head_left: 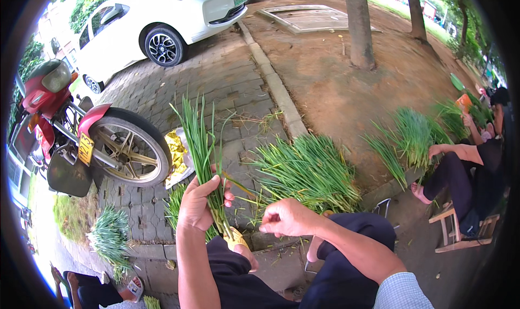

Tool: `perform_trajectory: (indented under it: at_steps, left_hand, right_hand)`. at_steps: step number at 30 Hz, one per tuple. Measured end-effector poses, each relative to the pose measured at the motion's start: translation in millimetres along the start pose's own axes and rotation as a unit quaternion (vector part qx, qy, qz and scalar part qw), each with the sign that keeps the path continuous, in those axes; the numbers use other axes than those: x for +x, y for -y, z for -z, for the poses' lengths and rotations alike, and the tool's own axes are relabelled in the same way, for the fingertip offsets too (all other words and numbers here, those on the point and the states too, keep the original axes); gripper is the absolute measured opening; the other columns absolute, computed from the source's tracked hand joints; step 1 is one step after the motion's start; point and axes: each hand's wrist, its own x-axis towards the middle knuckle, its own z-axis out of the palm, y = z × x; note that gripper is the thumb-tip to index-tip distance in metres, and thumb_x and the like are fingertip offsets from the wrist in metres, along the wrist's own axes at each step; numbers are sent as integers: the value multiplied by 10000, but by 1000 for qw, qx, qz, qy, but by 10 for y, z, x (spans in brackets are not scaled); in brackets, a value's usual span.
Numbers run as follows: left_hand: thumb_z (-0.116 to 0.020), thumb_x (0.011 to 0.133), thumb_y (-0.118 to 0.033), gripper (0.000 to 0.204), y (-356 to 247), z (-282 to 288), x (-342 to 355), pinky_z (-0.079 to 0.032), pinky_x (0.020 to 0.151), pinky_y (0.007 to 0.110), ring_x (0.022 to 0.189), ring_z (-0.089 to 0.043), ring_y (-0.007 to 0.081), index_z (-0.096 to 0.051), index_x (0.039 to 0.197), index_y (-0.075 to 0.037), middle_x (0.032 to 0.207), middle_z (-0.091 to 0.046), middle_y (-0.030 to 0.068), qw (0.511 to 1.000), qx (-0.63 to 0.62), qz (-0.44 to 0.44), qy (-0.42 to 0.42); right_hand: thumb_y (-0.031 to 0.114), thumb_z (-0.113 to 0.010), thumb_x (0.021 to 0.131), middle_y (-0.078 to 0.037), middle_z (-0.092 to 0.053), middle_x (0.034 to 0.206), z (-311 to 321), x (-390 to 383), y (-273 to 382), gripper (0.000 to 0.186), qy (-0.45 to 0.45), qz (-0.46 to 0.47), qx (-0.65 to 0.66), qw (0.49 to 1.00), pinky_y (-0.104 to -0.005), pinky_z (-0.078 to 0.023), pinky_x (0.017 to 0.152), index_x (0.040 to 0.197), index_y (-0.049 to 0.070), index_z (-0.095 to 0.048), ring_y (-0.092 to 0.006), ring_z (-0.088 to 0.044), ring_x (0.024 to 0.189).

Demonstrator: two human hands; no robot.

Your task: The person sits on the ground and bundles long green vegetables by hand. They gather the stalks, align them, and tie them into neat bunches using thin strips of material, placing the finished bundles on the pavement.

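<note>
My left hand [200,202] is closed around a bunch of long green chives [196,138], held upright with the pale stem ends pointing down over my lap. One yellowed leaf sticks out sideways from the bunch toward the right. To the right of it, my right hand [290,217] is curled with the fingertips pinched together; whether anything small is between them I cannot make out. Just beyond my right hand lies a big heap of chives [306,171] on the paving. More chives [174,203] lie partly hidden behind my left forearm.
A red motorcycle [100,141] stands at the left, beside yellow foil-like packaging [176,152]. A white car [162,17] is parked beyond. At the right another person sits on a wooden stool [460,230] by more chives [411,136]. Another chive pile [111,236] lies lower left.
</note>
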Motion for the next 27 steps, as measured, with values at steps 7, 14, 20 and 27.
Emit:
perform_trajectory:
  at_steps: [7, 14, 20, 27]
  left_hand:
    - [-543, 906, -93, 255, -25, -43, -95, -480, 511, 328, 598, -620, 231, -501, 1157, -70, 811, -611, 140, 998, 14, 36, 45]
    - [-590, 866, -85, 305, 21, -67, -164, -472, 434, 322, 541, -618, 245, -508, 1155, -34, 770, -614, 149, 993, 6, 47, 107]
    - [-600, 833, -36, 314, 66, -143, -217, -489, 401, 349, 506, -613, 291, -504, 1125, 28, 760, -620, 193, 979, -17, 63, 192]
    - [-609, 830, -35, 341, 148, -147, -206, -503, 408, 361, 525, -623, 304, -497, 1145, 31, 779, -620, 190, 969, 1, 101, 224]
  right_hand:
    - [108, -666, 855, -31, -628, 684, 212, 56, 68, 145, -117, 18, 141, 983, -213, -467, 495, 855, -34, -638, -66, -581, 557]
    - [108, -636, 882, -36, -625, 730, 335, 50, 133, 170, -196, 26, 188, 962, -214, -479, 534, 954, -45, -621, -71, -590, 613]
    - [107, -600, 890, -50, -640, 803, 293, 84, 119, 222, -134, 54, 238, 960, -229, -481, 533, 1053, -43, -611, -72, -566, 621]
    - [144, -594, 901, -1, -586, 662, 251, 48, 206, 237, -39, 94, 228, 968, -230, -423, 483, 1066, -24, -622, -57, -506, 543]
